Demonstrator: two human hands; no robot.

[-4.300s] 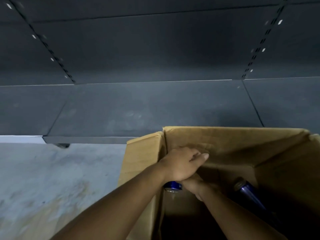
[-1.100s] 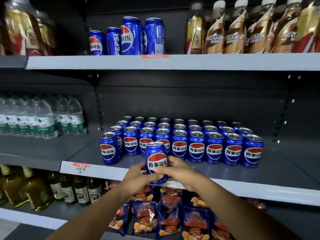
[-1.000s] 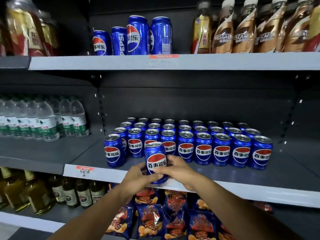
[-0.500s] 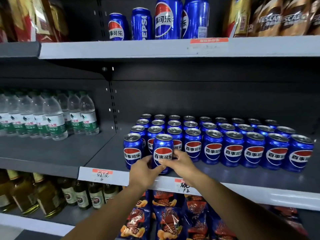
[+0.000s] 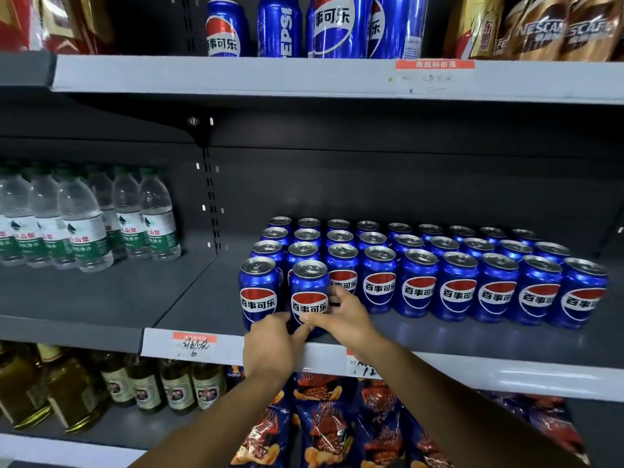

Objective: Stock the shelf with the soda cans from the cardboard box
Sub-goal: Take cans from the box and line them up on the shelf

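I see both hands on one blue soda can (image 5: 309, 292) standing upright near the front lip of the grey shelf (image 5: 439, 336). My left hand (image 5: 270, 346) has its fingers curled against the can's base at 7 o'clock; my right hand (image 5: 341, 315) wraps its side at 4 o'clock. A front can (image 5: 259, 292) stands just beside it at 9 o'clock, the rows of cans (image 5: 456, 282) crowd 12 to 3 o'clock. Bare shelf lies open at 9 o'clock, towards the water bottles (image 5: 84, 217).
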